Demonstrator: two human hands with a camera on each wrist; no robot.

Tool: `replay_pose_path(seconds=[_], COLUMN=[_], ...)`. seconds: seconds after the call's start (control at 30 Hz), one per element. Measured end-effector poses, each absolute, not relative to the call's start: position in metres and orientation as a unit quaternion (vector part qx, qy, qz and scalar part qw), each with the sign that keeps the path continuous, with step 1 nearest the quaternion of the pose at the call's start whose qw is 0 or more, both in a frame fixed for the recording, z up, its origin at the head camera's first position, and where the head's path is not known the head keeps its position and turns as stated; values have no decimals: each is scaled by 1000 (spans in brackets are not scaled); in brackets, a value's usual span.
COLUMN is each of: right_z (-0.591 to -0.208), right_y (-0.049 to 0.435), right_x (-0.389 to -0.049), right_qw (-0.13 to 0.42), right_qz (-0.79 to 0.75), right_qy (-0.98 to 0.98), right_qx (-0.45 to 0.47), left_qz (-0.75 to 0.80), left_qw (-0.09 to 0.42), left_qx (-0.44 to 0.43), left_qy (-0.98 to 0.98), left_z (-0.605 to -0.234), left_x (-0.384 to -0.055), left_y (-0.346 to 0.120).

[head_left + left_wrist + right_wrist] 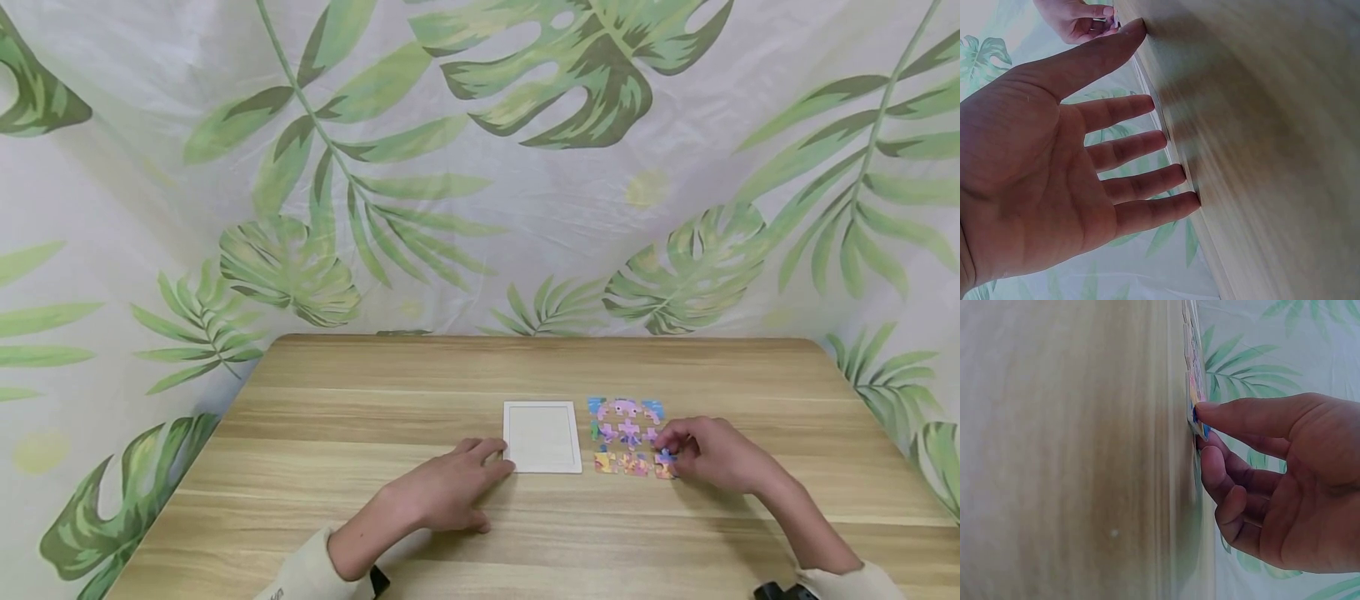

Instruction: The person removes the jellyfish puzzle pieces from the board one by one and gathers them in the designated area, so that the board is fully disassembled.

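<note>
My left hand (456,490) is spread on the table, its fingertips at the left edge of a white puzzle tray (543,438) with a raised rim. In the left wrist view its fingers are straight and hold nothing. Right of the tray lie several colourful jigsaw pieces (628,428), loosely grouped with gaps between them; pink, blue and yellow parts show. At the group's lower right my right hand (712,454) pinches a jigsaw piece (1201,428) between thumb and index finger. That piece is tilted, with blue on its face; the fingers cover part of it.
The wood-grain table (360,417) ends at a back edge close to a leaf-print cloth (420,167). A row of yellow and pink pieces (634,465) lies nearest me in the group.
</note>
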State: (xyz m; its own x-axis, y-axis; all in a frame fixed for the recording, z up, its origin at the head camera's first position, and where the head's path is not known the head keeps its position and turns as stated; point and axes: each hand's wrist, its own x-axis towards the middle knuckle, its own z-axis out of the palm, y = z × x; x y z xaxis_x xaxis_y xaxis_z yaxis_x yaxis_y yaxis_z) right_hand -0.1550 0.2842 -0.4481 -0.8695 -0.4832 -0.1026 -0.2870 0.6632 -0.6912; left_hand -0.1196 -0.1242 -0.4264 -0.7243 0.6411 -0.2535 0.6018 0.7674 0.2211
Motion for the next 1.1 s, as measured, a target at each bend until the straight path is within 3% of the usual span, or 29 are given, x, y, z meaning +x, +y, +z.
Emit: replay_pose_path(seconds=[0.73,0.97,1.1], right_z=[-449,-447,-445], right_y=[286,285,285], right_x=[-152,-146,-139], right_qw=[147,109,72], right_qz=[-347,-322,-290], right_qy=[903,919,936], right_qx=[-209,-198,-183], left_qz=[65,82,98], left_qw=[159,169,140], left_qx=[333,332,332], left_qy=[927,924,927], left_z=[-428,-425,-423], left_x=[-119,-121,-124], left_y=[-124,-130,-143])
